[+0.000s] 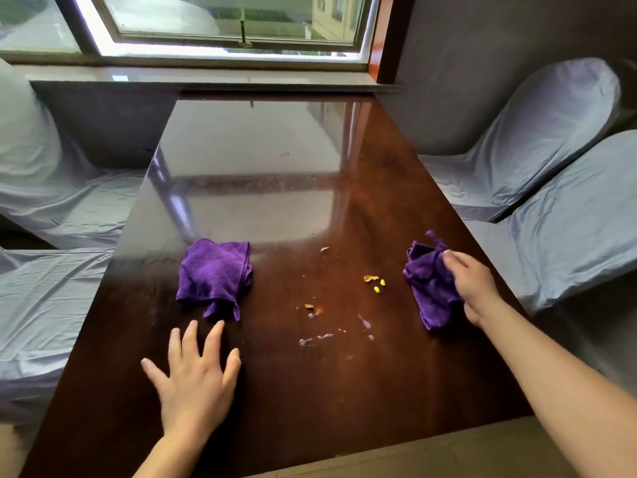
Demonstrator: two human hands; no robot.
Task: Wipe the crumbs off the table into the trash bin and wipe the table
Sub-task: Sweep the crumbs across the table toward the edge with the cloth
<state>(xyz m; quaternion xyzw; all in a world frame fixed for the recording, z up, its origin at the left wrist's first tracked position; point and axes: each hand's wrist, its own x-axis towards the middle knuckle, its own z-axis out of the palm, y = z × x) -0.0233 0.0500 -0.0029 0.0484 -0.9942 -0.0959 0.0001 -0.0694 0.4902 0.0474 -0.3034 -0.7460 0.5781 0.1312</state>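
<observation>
A dark glossy wooden table [275, 391] fills the middle of the view. Yellow and orange crumbs [375, 282] lie right of centre, with smaller bits [309, 307] and pale wet drops [320, 337] nearer me. One purple cloth [213, 274] lies crumpled on the left half, nothing touching it. My left hand [194, 384] hovers flat with spread fingers just in front of that cloth, holding nothing. My right hand [474, 288] grips a second purple cloth [429, 281] near the table's right edge, to the right of the crumbs. No trash bin is in view.
Chairs in pale grey covers stand on both sides: two on the right [537, 139], two on the left [41, 188]. A window and stone sill [206, 75] run behind the table's far end. A tan surface [448, 457] borders the near right edge.
</observation>
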